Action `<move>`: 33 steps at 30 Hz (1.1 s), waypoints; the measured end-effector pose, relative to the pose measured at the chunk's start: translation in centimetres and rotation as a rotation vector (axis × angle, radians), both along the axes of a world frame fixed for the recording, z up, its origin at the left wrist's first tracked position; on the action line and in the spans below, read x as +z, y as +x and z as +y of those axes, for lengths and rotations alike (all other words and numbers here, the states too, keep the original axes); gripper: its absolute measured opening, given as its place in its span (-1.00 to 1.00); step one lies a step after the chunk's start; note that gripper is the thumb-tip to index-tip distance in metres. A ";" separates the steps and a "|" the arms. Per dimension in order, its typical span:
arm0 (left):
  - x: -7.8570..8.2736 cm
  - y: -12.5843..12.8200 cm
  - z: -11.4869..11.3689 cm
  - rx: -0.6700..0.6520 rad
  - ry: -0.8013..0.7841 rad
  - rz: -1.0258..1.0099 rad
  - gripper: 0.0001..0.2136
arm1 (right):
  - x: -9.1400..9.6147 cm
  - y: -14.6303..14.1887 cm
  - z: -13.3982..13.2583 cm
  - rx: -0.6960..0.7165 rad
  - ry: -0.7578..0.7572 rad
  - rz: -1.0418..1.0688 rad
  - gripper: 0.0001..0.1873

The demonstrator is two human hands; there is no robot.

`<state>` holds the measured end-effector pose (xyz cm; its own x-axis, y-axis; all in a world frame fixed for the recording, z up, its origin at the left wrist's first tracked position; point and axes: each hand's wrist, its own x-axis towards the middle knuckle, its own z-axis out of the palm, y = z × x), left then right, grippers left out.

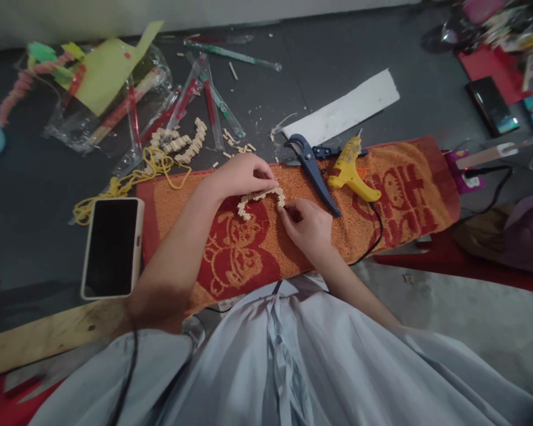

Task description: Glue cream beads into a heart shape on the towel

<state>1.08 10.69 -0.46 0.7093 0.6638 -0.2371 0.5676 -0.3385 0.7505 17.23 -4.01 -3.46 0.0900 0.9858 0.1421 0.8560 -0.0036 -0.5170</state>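
A curved strip of small pale wooden pieces (258,197) lies on an orange and red towel (395,201). My left hand (240,176) rests on the strip's top, its fingers bent and pressing the arch near its right end. Pinching the strip's right end, my right hand (308,228) has its fingers curled. A yellow glue gun (350,173) and blue cutters (313,168) lie on the towel just right of my hands.
A phone in a white case (111,247) lies at the towel's left end. Behind it are yellow cord (128,180), another strip of wooden pieces (182,143), chopstick wrappers (208,100), a white card strip (344,109) and a wooden plank (44,337).
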 end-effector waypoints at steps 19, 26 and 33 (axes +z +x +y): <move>0.0 0.0 0.0 -0.003 0.010 0.008 -0.74 | -0.3 -0.1 -0.1 -0.006 0.012 -0.014 -0.75; 0.3 0.2 -0.1 0.007 -0.005 0.029 -0.76 | -0.3 -0.1 -0.1 -0.020 -0.001 -0.013 -0.76; 0.1 0.2 -0.1 -0.003 0.013 0.024 -0.76 | -0.2 -0.2 -0.1 -0.022 0.004 -0.017 -0.77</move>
<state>1.25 10.63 -0.32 0.7056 0.6647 -0.2455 0.5844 -0.3500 0.7321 17.06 -4.06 -3.65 0.1090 0.9830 0.1480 0.8646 -0.0203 -0.5021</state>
